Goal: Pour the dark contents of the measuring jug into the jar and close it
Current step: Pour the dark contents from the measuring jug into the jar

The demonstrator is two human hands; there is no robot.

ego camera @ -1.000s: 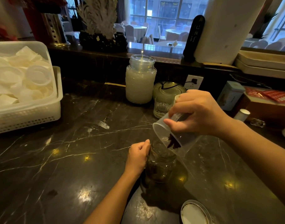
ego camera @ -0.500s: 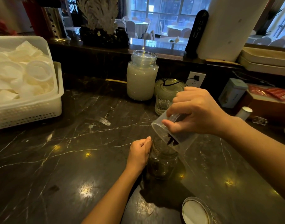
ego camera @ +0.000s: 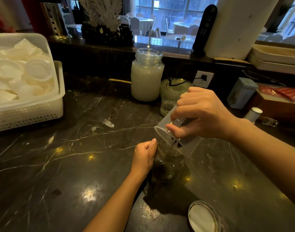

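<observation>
A small glass jar [ego camera: 168, 164] stands open on the dark marble counter, with dark contents inside. My left hand [ego camera: 144, 157] grips its left side near the rim. My right hand [ego camera: 200, 113] holds a clear plastic measuring jug [ego camera: 185, 148] tipped steeply, mouth down and left, right above the jar's opening. A few dark bits cling inside the jug near its lower wall. The jar's round lid [ego camera: 204, 216] lies upside down on the counter at the near right.
A tall glass jar of white contents [ego camera: 146, 77] and a ribbed glass container [ego camera: 170, 96] stand behind. A white basket of plastic lids [ego camera: 26, 113] sits at the left. A small tin [ego camera: 242, 92], a white bottle [ego camera: 253, 114] and a wall socket [ego camera: 202, 78] are at the right.
The dark clump inside the jug has shrunk to a few bits near its lower wall. Both hands keep their grips and barely shift; the view has drifted slightly.
</observation>
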